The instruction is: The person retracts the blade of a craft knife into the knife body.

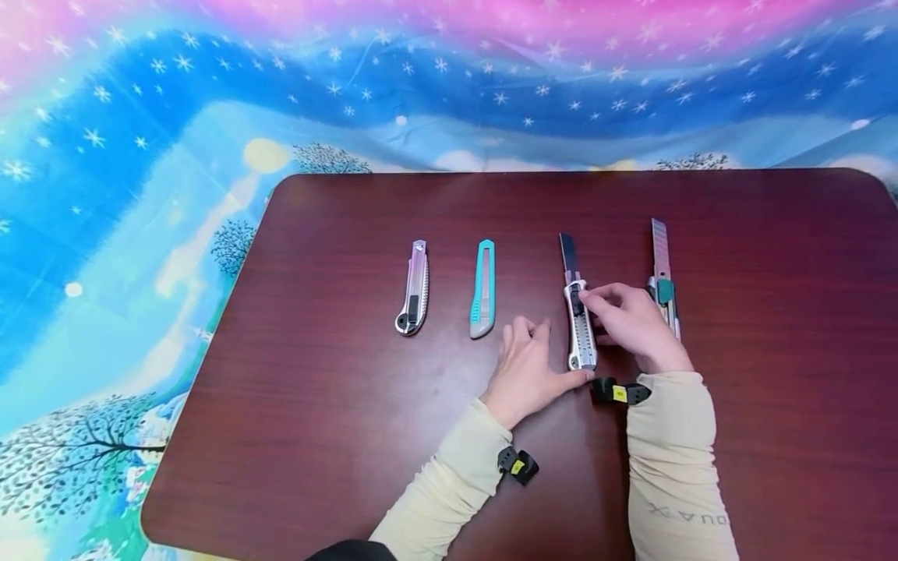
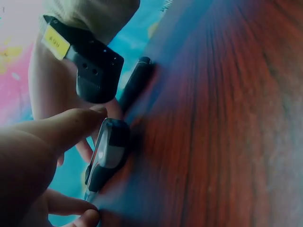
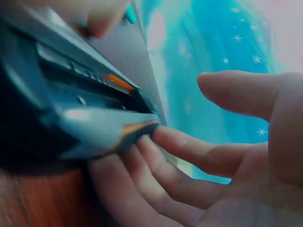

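A silver and black utility knife (image 1: 581,339) with its dark blade (image 1: 568,253) extended lies between my hands. My right hand (image 1: 634,323) reaches over it near the black slider. In the right wrist view, the fingers (image 3: 165,175) touch the knife's side while the thumb (image 3: 241,92) stands apart. My left hand (image 1: 529,374) rests on the table to the left, its thumb at the knife's rear end; the left wrist view shows that thumb (image 2: 71,125) against the knife end (image 2: 113,137). Its other fingers lie apart from the knife in the head view.
Left of the hands lie a teal utility knife (image 1: 482,288) and a silver utility knife (image 1: 414,288), blades drawn in. Partly behind my right hand lies a utility knife with a green slider (image 1: 665,291) and a long extended blade. A printed cloth (image 1: 421,86) hangs behind the brown table (image 1: 316,374).
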Demonstrator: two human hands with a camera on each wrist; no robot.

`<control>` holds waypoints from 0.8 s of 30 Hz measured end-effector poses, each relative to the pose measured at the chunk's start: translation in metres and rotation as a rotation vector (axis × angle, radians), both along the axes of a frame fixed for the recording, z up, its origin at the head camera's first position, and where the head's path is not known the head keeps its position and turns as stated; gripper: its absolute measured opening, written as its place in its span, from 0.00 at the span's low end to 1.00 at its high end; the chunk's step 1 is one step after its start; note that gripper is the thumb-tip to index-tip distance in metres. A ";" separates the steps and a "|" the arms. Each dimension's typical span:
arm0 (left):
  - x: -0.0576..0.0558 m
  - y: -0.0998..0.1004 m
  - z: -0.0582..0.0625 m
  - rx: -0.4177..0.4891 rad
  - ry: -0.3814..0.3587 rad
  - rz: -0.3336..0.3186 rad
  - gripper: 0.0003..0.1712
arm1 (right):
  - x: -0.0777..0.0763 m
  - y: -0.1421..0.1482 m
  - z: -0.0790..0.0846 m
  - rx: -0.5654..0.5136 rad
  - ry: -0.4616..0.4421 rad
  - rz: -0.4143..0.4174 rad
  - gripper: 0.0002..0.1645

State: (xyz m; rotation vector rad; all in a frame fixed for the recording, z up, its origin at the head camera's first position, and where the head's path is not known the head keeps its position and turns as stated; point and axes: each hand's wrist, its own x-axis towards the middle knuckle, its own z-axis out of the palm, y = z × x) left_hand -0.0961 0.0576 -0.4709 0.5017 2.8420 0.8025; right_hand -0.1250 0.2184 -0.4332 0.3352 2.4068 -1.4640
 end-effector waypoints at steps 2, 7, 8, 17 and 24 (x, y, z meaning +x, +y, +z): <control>0.000 0.002 -0.001 0.003 0.011 -0.025 0.51 | 0.000 -0.001 -0.002 0.007 -0.004 -0.027 0.35; -0.004 0.003 -0.007 0.087 0.011 -0.068 0.39 | -0.005 -0.001 -0.009 -0.082 -0.021 -0.071 0.34; -0.005 0.003 -0.009 0.116 0.009 -0.067 0.38 | -0.006 -0.001 -0.011 -0.107 -0.023 -0.083 0.34; -0.011 -0.004 -0.012 0.405 -0.067 0.017 0.39 | -0.012 -0.009 -0.022 -0.459 0.054 -0.174 0.30; -0.015 -0.009 -0.018 0.838 -0.243 0.010 0.39 | -0.022 -0.024 -0.043 -1.019 0.125 -0.276 0.17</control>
